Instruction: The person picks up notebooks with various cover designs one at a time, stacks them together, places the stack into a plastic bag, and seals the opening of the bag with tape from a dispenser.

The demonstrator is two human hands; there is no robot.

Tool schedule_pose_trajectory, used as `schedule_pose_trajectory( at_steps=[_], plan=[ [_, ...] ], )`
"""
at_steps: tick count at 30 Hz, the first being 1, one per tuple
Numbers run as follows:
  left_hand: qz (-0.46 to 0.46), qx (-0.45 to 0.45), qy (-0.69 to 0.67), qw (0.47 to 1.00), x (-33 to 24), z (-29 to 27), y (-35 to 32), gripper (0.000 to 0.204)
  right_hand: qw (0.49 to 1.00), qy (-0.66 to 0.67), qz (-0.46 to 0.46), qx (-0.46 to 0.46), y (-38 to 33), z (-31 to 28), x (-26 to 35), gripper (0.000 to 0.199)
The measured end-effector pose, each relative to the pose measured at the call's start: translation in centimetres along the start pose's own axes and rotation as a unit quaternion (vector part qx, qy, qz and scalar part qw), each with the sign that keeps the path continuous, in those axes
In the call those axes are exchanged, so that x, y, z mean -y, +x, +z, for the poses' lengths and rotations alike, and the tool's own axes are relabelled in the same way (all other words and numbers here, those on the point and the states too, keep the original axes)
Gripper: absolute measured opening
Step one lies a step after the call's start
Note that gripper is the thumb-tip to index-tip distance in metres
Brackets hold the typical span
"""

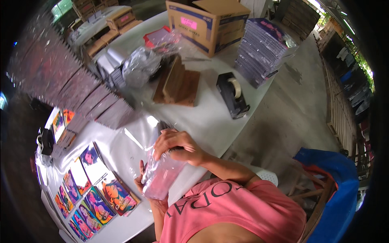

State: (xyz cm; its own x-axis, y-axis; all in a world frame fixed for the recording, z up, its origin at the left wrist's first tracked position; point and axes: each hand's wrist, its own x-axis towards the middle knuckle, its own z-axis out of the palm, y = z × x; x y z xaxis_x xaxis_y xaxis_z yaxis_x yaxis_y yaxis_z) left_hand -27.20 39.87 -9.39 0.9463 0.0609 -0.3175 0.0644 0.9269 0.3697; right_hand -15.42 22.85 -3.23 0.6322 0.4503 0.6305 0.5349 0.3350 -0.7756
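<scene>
Head view, looking down at my hands over the white table (227, 117). I hold a clear plastic sleeve with a pinkish card inside (159, 175) between both hands, just in front of my chest and above the near table edge. Its long axis runs from lower left to upper right, tilted toward upright, with the upper end under my right hand (175, 144) and the lower end resting in my left hand (141, 181).

My right hand sits on top, fingers curled narrow over the sleeve's upper end, so it is the nearer hand to the open or folded end; whether that end is sealed I cannot tell. My left hand cups the sleeve from below and behind, mostly hidden by it, only fingertips showing along its left edge.

To my left, rows of colourful printed cards (91, 202) lie flat on the table, near my left hand. Farther off, well apart from both hands, stand a black tape dispenser (232, 94), a wooden block holder (177, 84), a stack of packed sleeves (261, 50) and a cardboard box (210, 22).
</scene>
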Motion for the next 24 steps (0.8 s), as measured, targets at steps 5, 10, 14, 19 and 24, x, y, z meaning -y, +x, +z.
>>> schedule_pose_trajectory(
  at_steps=[5, 10, 14, 19, 24],
  plan=[
    [0.007, 0.240, 0.036, 0.970, 8.6, 11.7, 7.6, 0.070, 0.976, 0.001, -0.158, -0.153, -0.7, -12.8, 10.3, 0.047],
    [0.026, 0.386, 0.089, 0.918, 17.3, 30.7, 13.2, 0.080, 0.884, 0.035, -0.139, -0.445, -10.3, -23.6, 14.4, 0.035],
    [0.040, 0.454, 0.068, 0.888, 25.6, 42.4, 18.3, 0.074, 0.885, 0.015, -0.050, -0.463, -20.8, -27.6, 14.4, 0.028],
    [-0.001, 0.392, 0.143, 0.909, 35.0, 45.7, 24.7, 0.074, 0.731, -0.048, 0.262, -0.628, -30.1, -27.6, 15.1, 0.021],
    [0.015, 0.342, 0.180, 0.922, 36.2, 45.3, 25.5, 0.062, 0.663, 0.005, 0.296, -0.688, -32.8, -27.7, 14.2, 0.015]
  ],
)
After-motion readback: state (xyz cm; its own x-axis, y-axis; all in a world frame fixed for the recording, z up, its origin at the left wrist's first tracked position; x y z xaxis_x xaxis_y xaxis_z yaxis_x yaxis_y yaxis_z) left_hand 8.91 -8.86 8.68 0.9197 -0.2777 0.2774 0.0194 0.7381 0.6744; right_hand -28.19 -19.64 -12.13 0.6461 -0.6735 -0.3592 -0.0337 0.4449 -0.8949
